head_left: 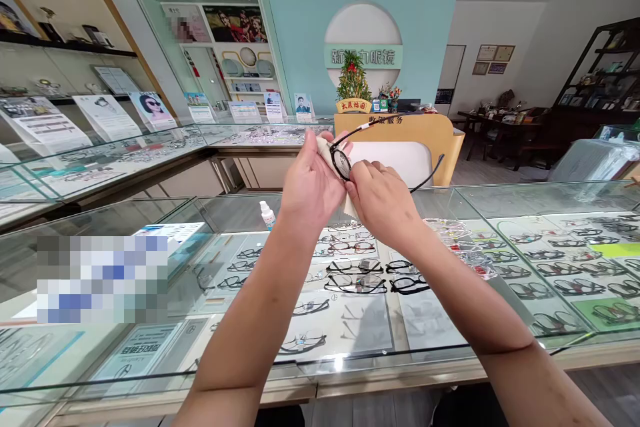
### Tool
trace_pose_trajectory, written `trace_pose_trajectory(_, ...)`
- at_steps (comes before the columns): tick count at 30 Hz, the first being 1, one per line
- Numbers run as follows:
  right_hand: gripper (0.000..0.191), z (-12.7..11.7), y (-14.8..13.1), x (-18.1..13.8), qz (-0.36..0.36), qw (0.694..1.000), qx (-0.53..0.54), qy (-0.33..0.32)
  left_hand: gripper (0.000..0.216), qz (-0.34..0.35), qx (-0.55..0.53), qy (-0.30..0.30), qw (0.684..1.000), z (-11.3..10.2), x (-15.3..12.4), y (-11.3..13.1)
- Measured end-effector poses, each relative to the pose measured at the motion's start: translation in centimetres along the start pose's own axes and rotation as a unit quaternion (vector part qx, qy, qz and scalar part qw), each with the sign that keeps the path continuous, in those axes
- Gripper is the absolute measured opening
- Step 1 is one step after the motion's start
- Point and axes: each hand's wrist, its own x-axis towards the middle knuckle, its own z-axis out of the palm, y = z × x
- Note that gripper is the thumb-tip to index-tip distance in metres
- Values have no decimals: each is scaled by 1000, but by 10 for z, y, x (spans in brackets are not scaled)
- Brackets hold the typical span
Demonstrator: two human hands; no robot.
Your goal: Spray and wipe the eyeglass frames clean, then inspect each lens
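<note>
A pair of black-framed eyeglasses (342, 164) is held between my hands above the glass counter, its temples spread out to the upper right and right. My left hand (313, 180) is closed around a pale cloth (325, 149) that lies against the near lens. From the right, the curled fingers of my right hand (383, 199) grip the eyeglasses near the middle and cover the other lens. More of the cloth hangs below, between the hands. On the counter, left of my left forearm, stands a small white bottle (267, 215).
Under the glass counter (330, 368) lie several rows of eyeglasses (356, 283). A box (170, 235) sits on its left part. Further display cases (150, 153) with upright cards run along the left. A wooden reception desk (445, 147) with a plant stands ahead.
</note>
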Motion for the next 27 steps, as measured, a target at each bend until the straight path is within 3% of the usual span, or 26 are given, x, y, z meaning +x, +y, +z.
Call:
trace_pose_trajectory(6,21,-13,0,-9,-18,999,15,-39,29,25,-60,-16,998,-3,-2,8)
trace_pose_trajectory(10,16,-32,12,-13,8,984,135,-119,36,63,-33,37,997,-14,3,18)
trace_pose_trajectory(12,15,-41,26,-14,38,949,290,-116,33,74,-10,65,995,-20,5,22)
trace_pose_trajectory(14,21,-48,43,-14,38,885,454,-96,25,101,34,59,993,-24,5,25)
trace_pose_trajectory(17,27,-54,62,-13,29,787,607,-109,23,177,171,2,969,-24,-2,32)
trace_pose_trajectory(19,29,-55,67,-13,43,741,659,-116,38,227,273,-55,933,-20,-8,37)
trace_pose_trajectory(22,32,-54,69,-12,57,696,703,-138,69,271,379,-150,872,-12,-17,42)
trace_pose_trajectory(24,33,-52,69,-11,58,680,715,-153,66,299,413,-171,843,-9,-21,42)
trace_pose_trajectory(27,35,-51,70,-10,64,675,717,-160,55,332,437,-157,821,-7,-22,39)
